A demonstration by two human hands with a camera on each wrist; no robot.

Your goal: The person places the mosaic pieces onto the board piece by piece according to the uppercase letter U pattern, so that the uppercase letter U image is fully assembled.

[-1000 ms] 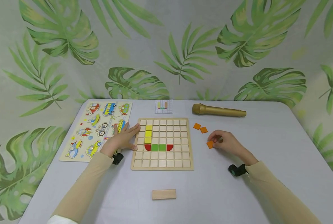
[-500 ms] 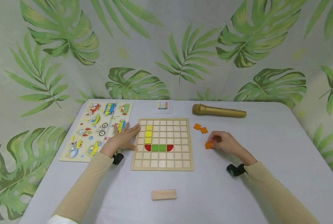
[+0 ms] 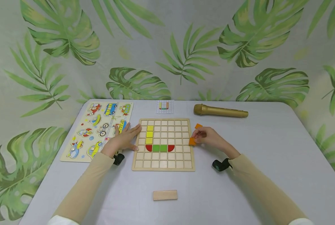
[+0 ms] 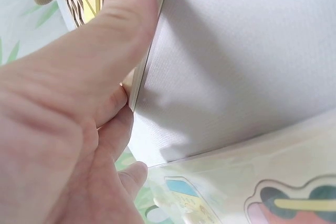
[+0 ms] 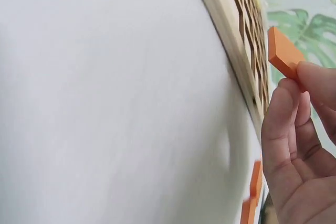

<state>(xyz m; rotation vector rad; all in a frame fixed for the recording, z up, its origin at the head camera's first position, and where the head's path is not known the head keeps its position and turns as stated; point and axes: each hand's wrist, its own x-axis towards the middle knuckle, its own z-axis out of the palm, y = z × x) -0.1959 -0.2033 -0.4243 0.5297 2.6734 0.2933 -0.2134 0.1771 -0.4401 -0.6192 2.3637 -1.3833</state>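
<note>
My right hand (image 3: 210, 138) pinches an orange square tile (image 5: 283, 52) between thumb and fingers, held over the right edge of a wooden grid board (image 3: 163, 169). My left hand (image 3: 122, 141) rests on the board's left edge, fingers spread and thumb on the frame. In the grid, yellow square tiles (image 3: 149, 134) form a column. Below that column runs a row with a red rounded piece (image 3: 149, 148) at the left, two green tiles (image 3: 159, 148), and another red rounded piece (image 3: 171, 148). Loose orange tiles (image 3: 198, 126) lie behind my right hand, partly hidden.
A small pattern card (image 3: 165, 107) lies behind the board, with a gold microphone (image 3: 220, 111) at the back right. The vehicle puzzle board (image 3: 97, 131) lies at the left, partly under my left hand. In front sits a plain wooden block (image 3: 165, 195).
My right hand has lifted the orange tile off the table and carried it left to the board's right edge. My left hand has stayed in place.
</note>
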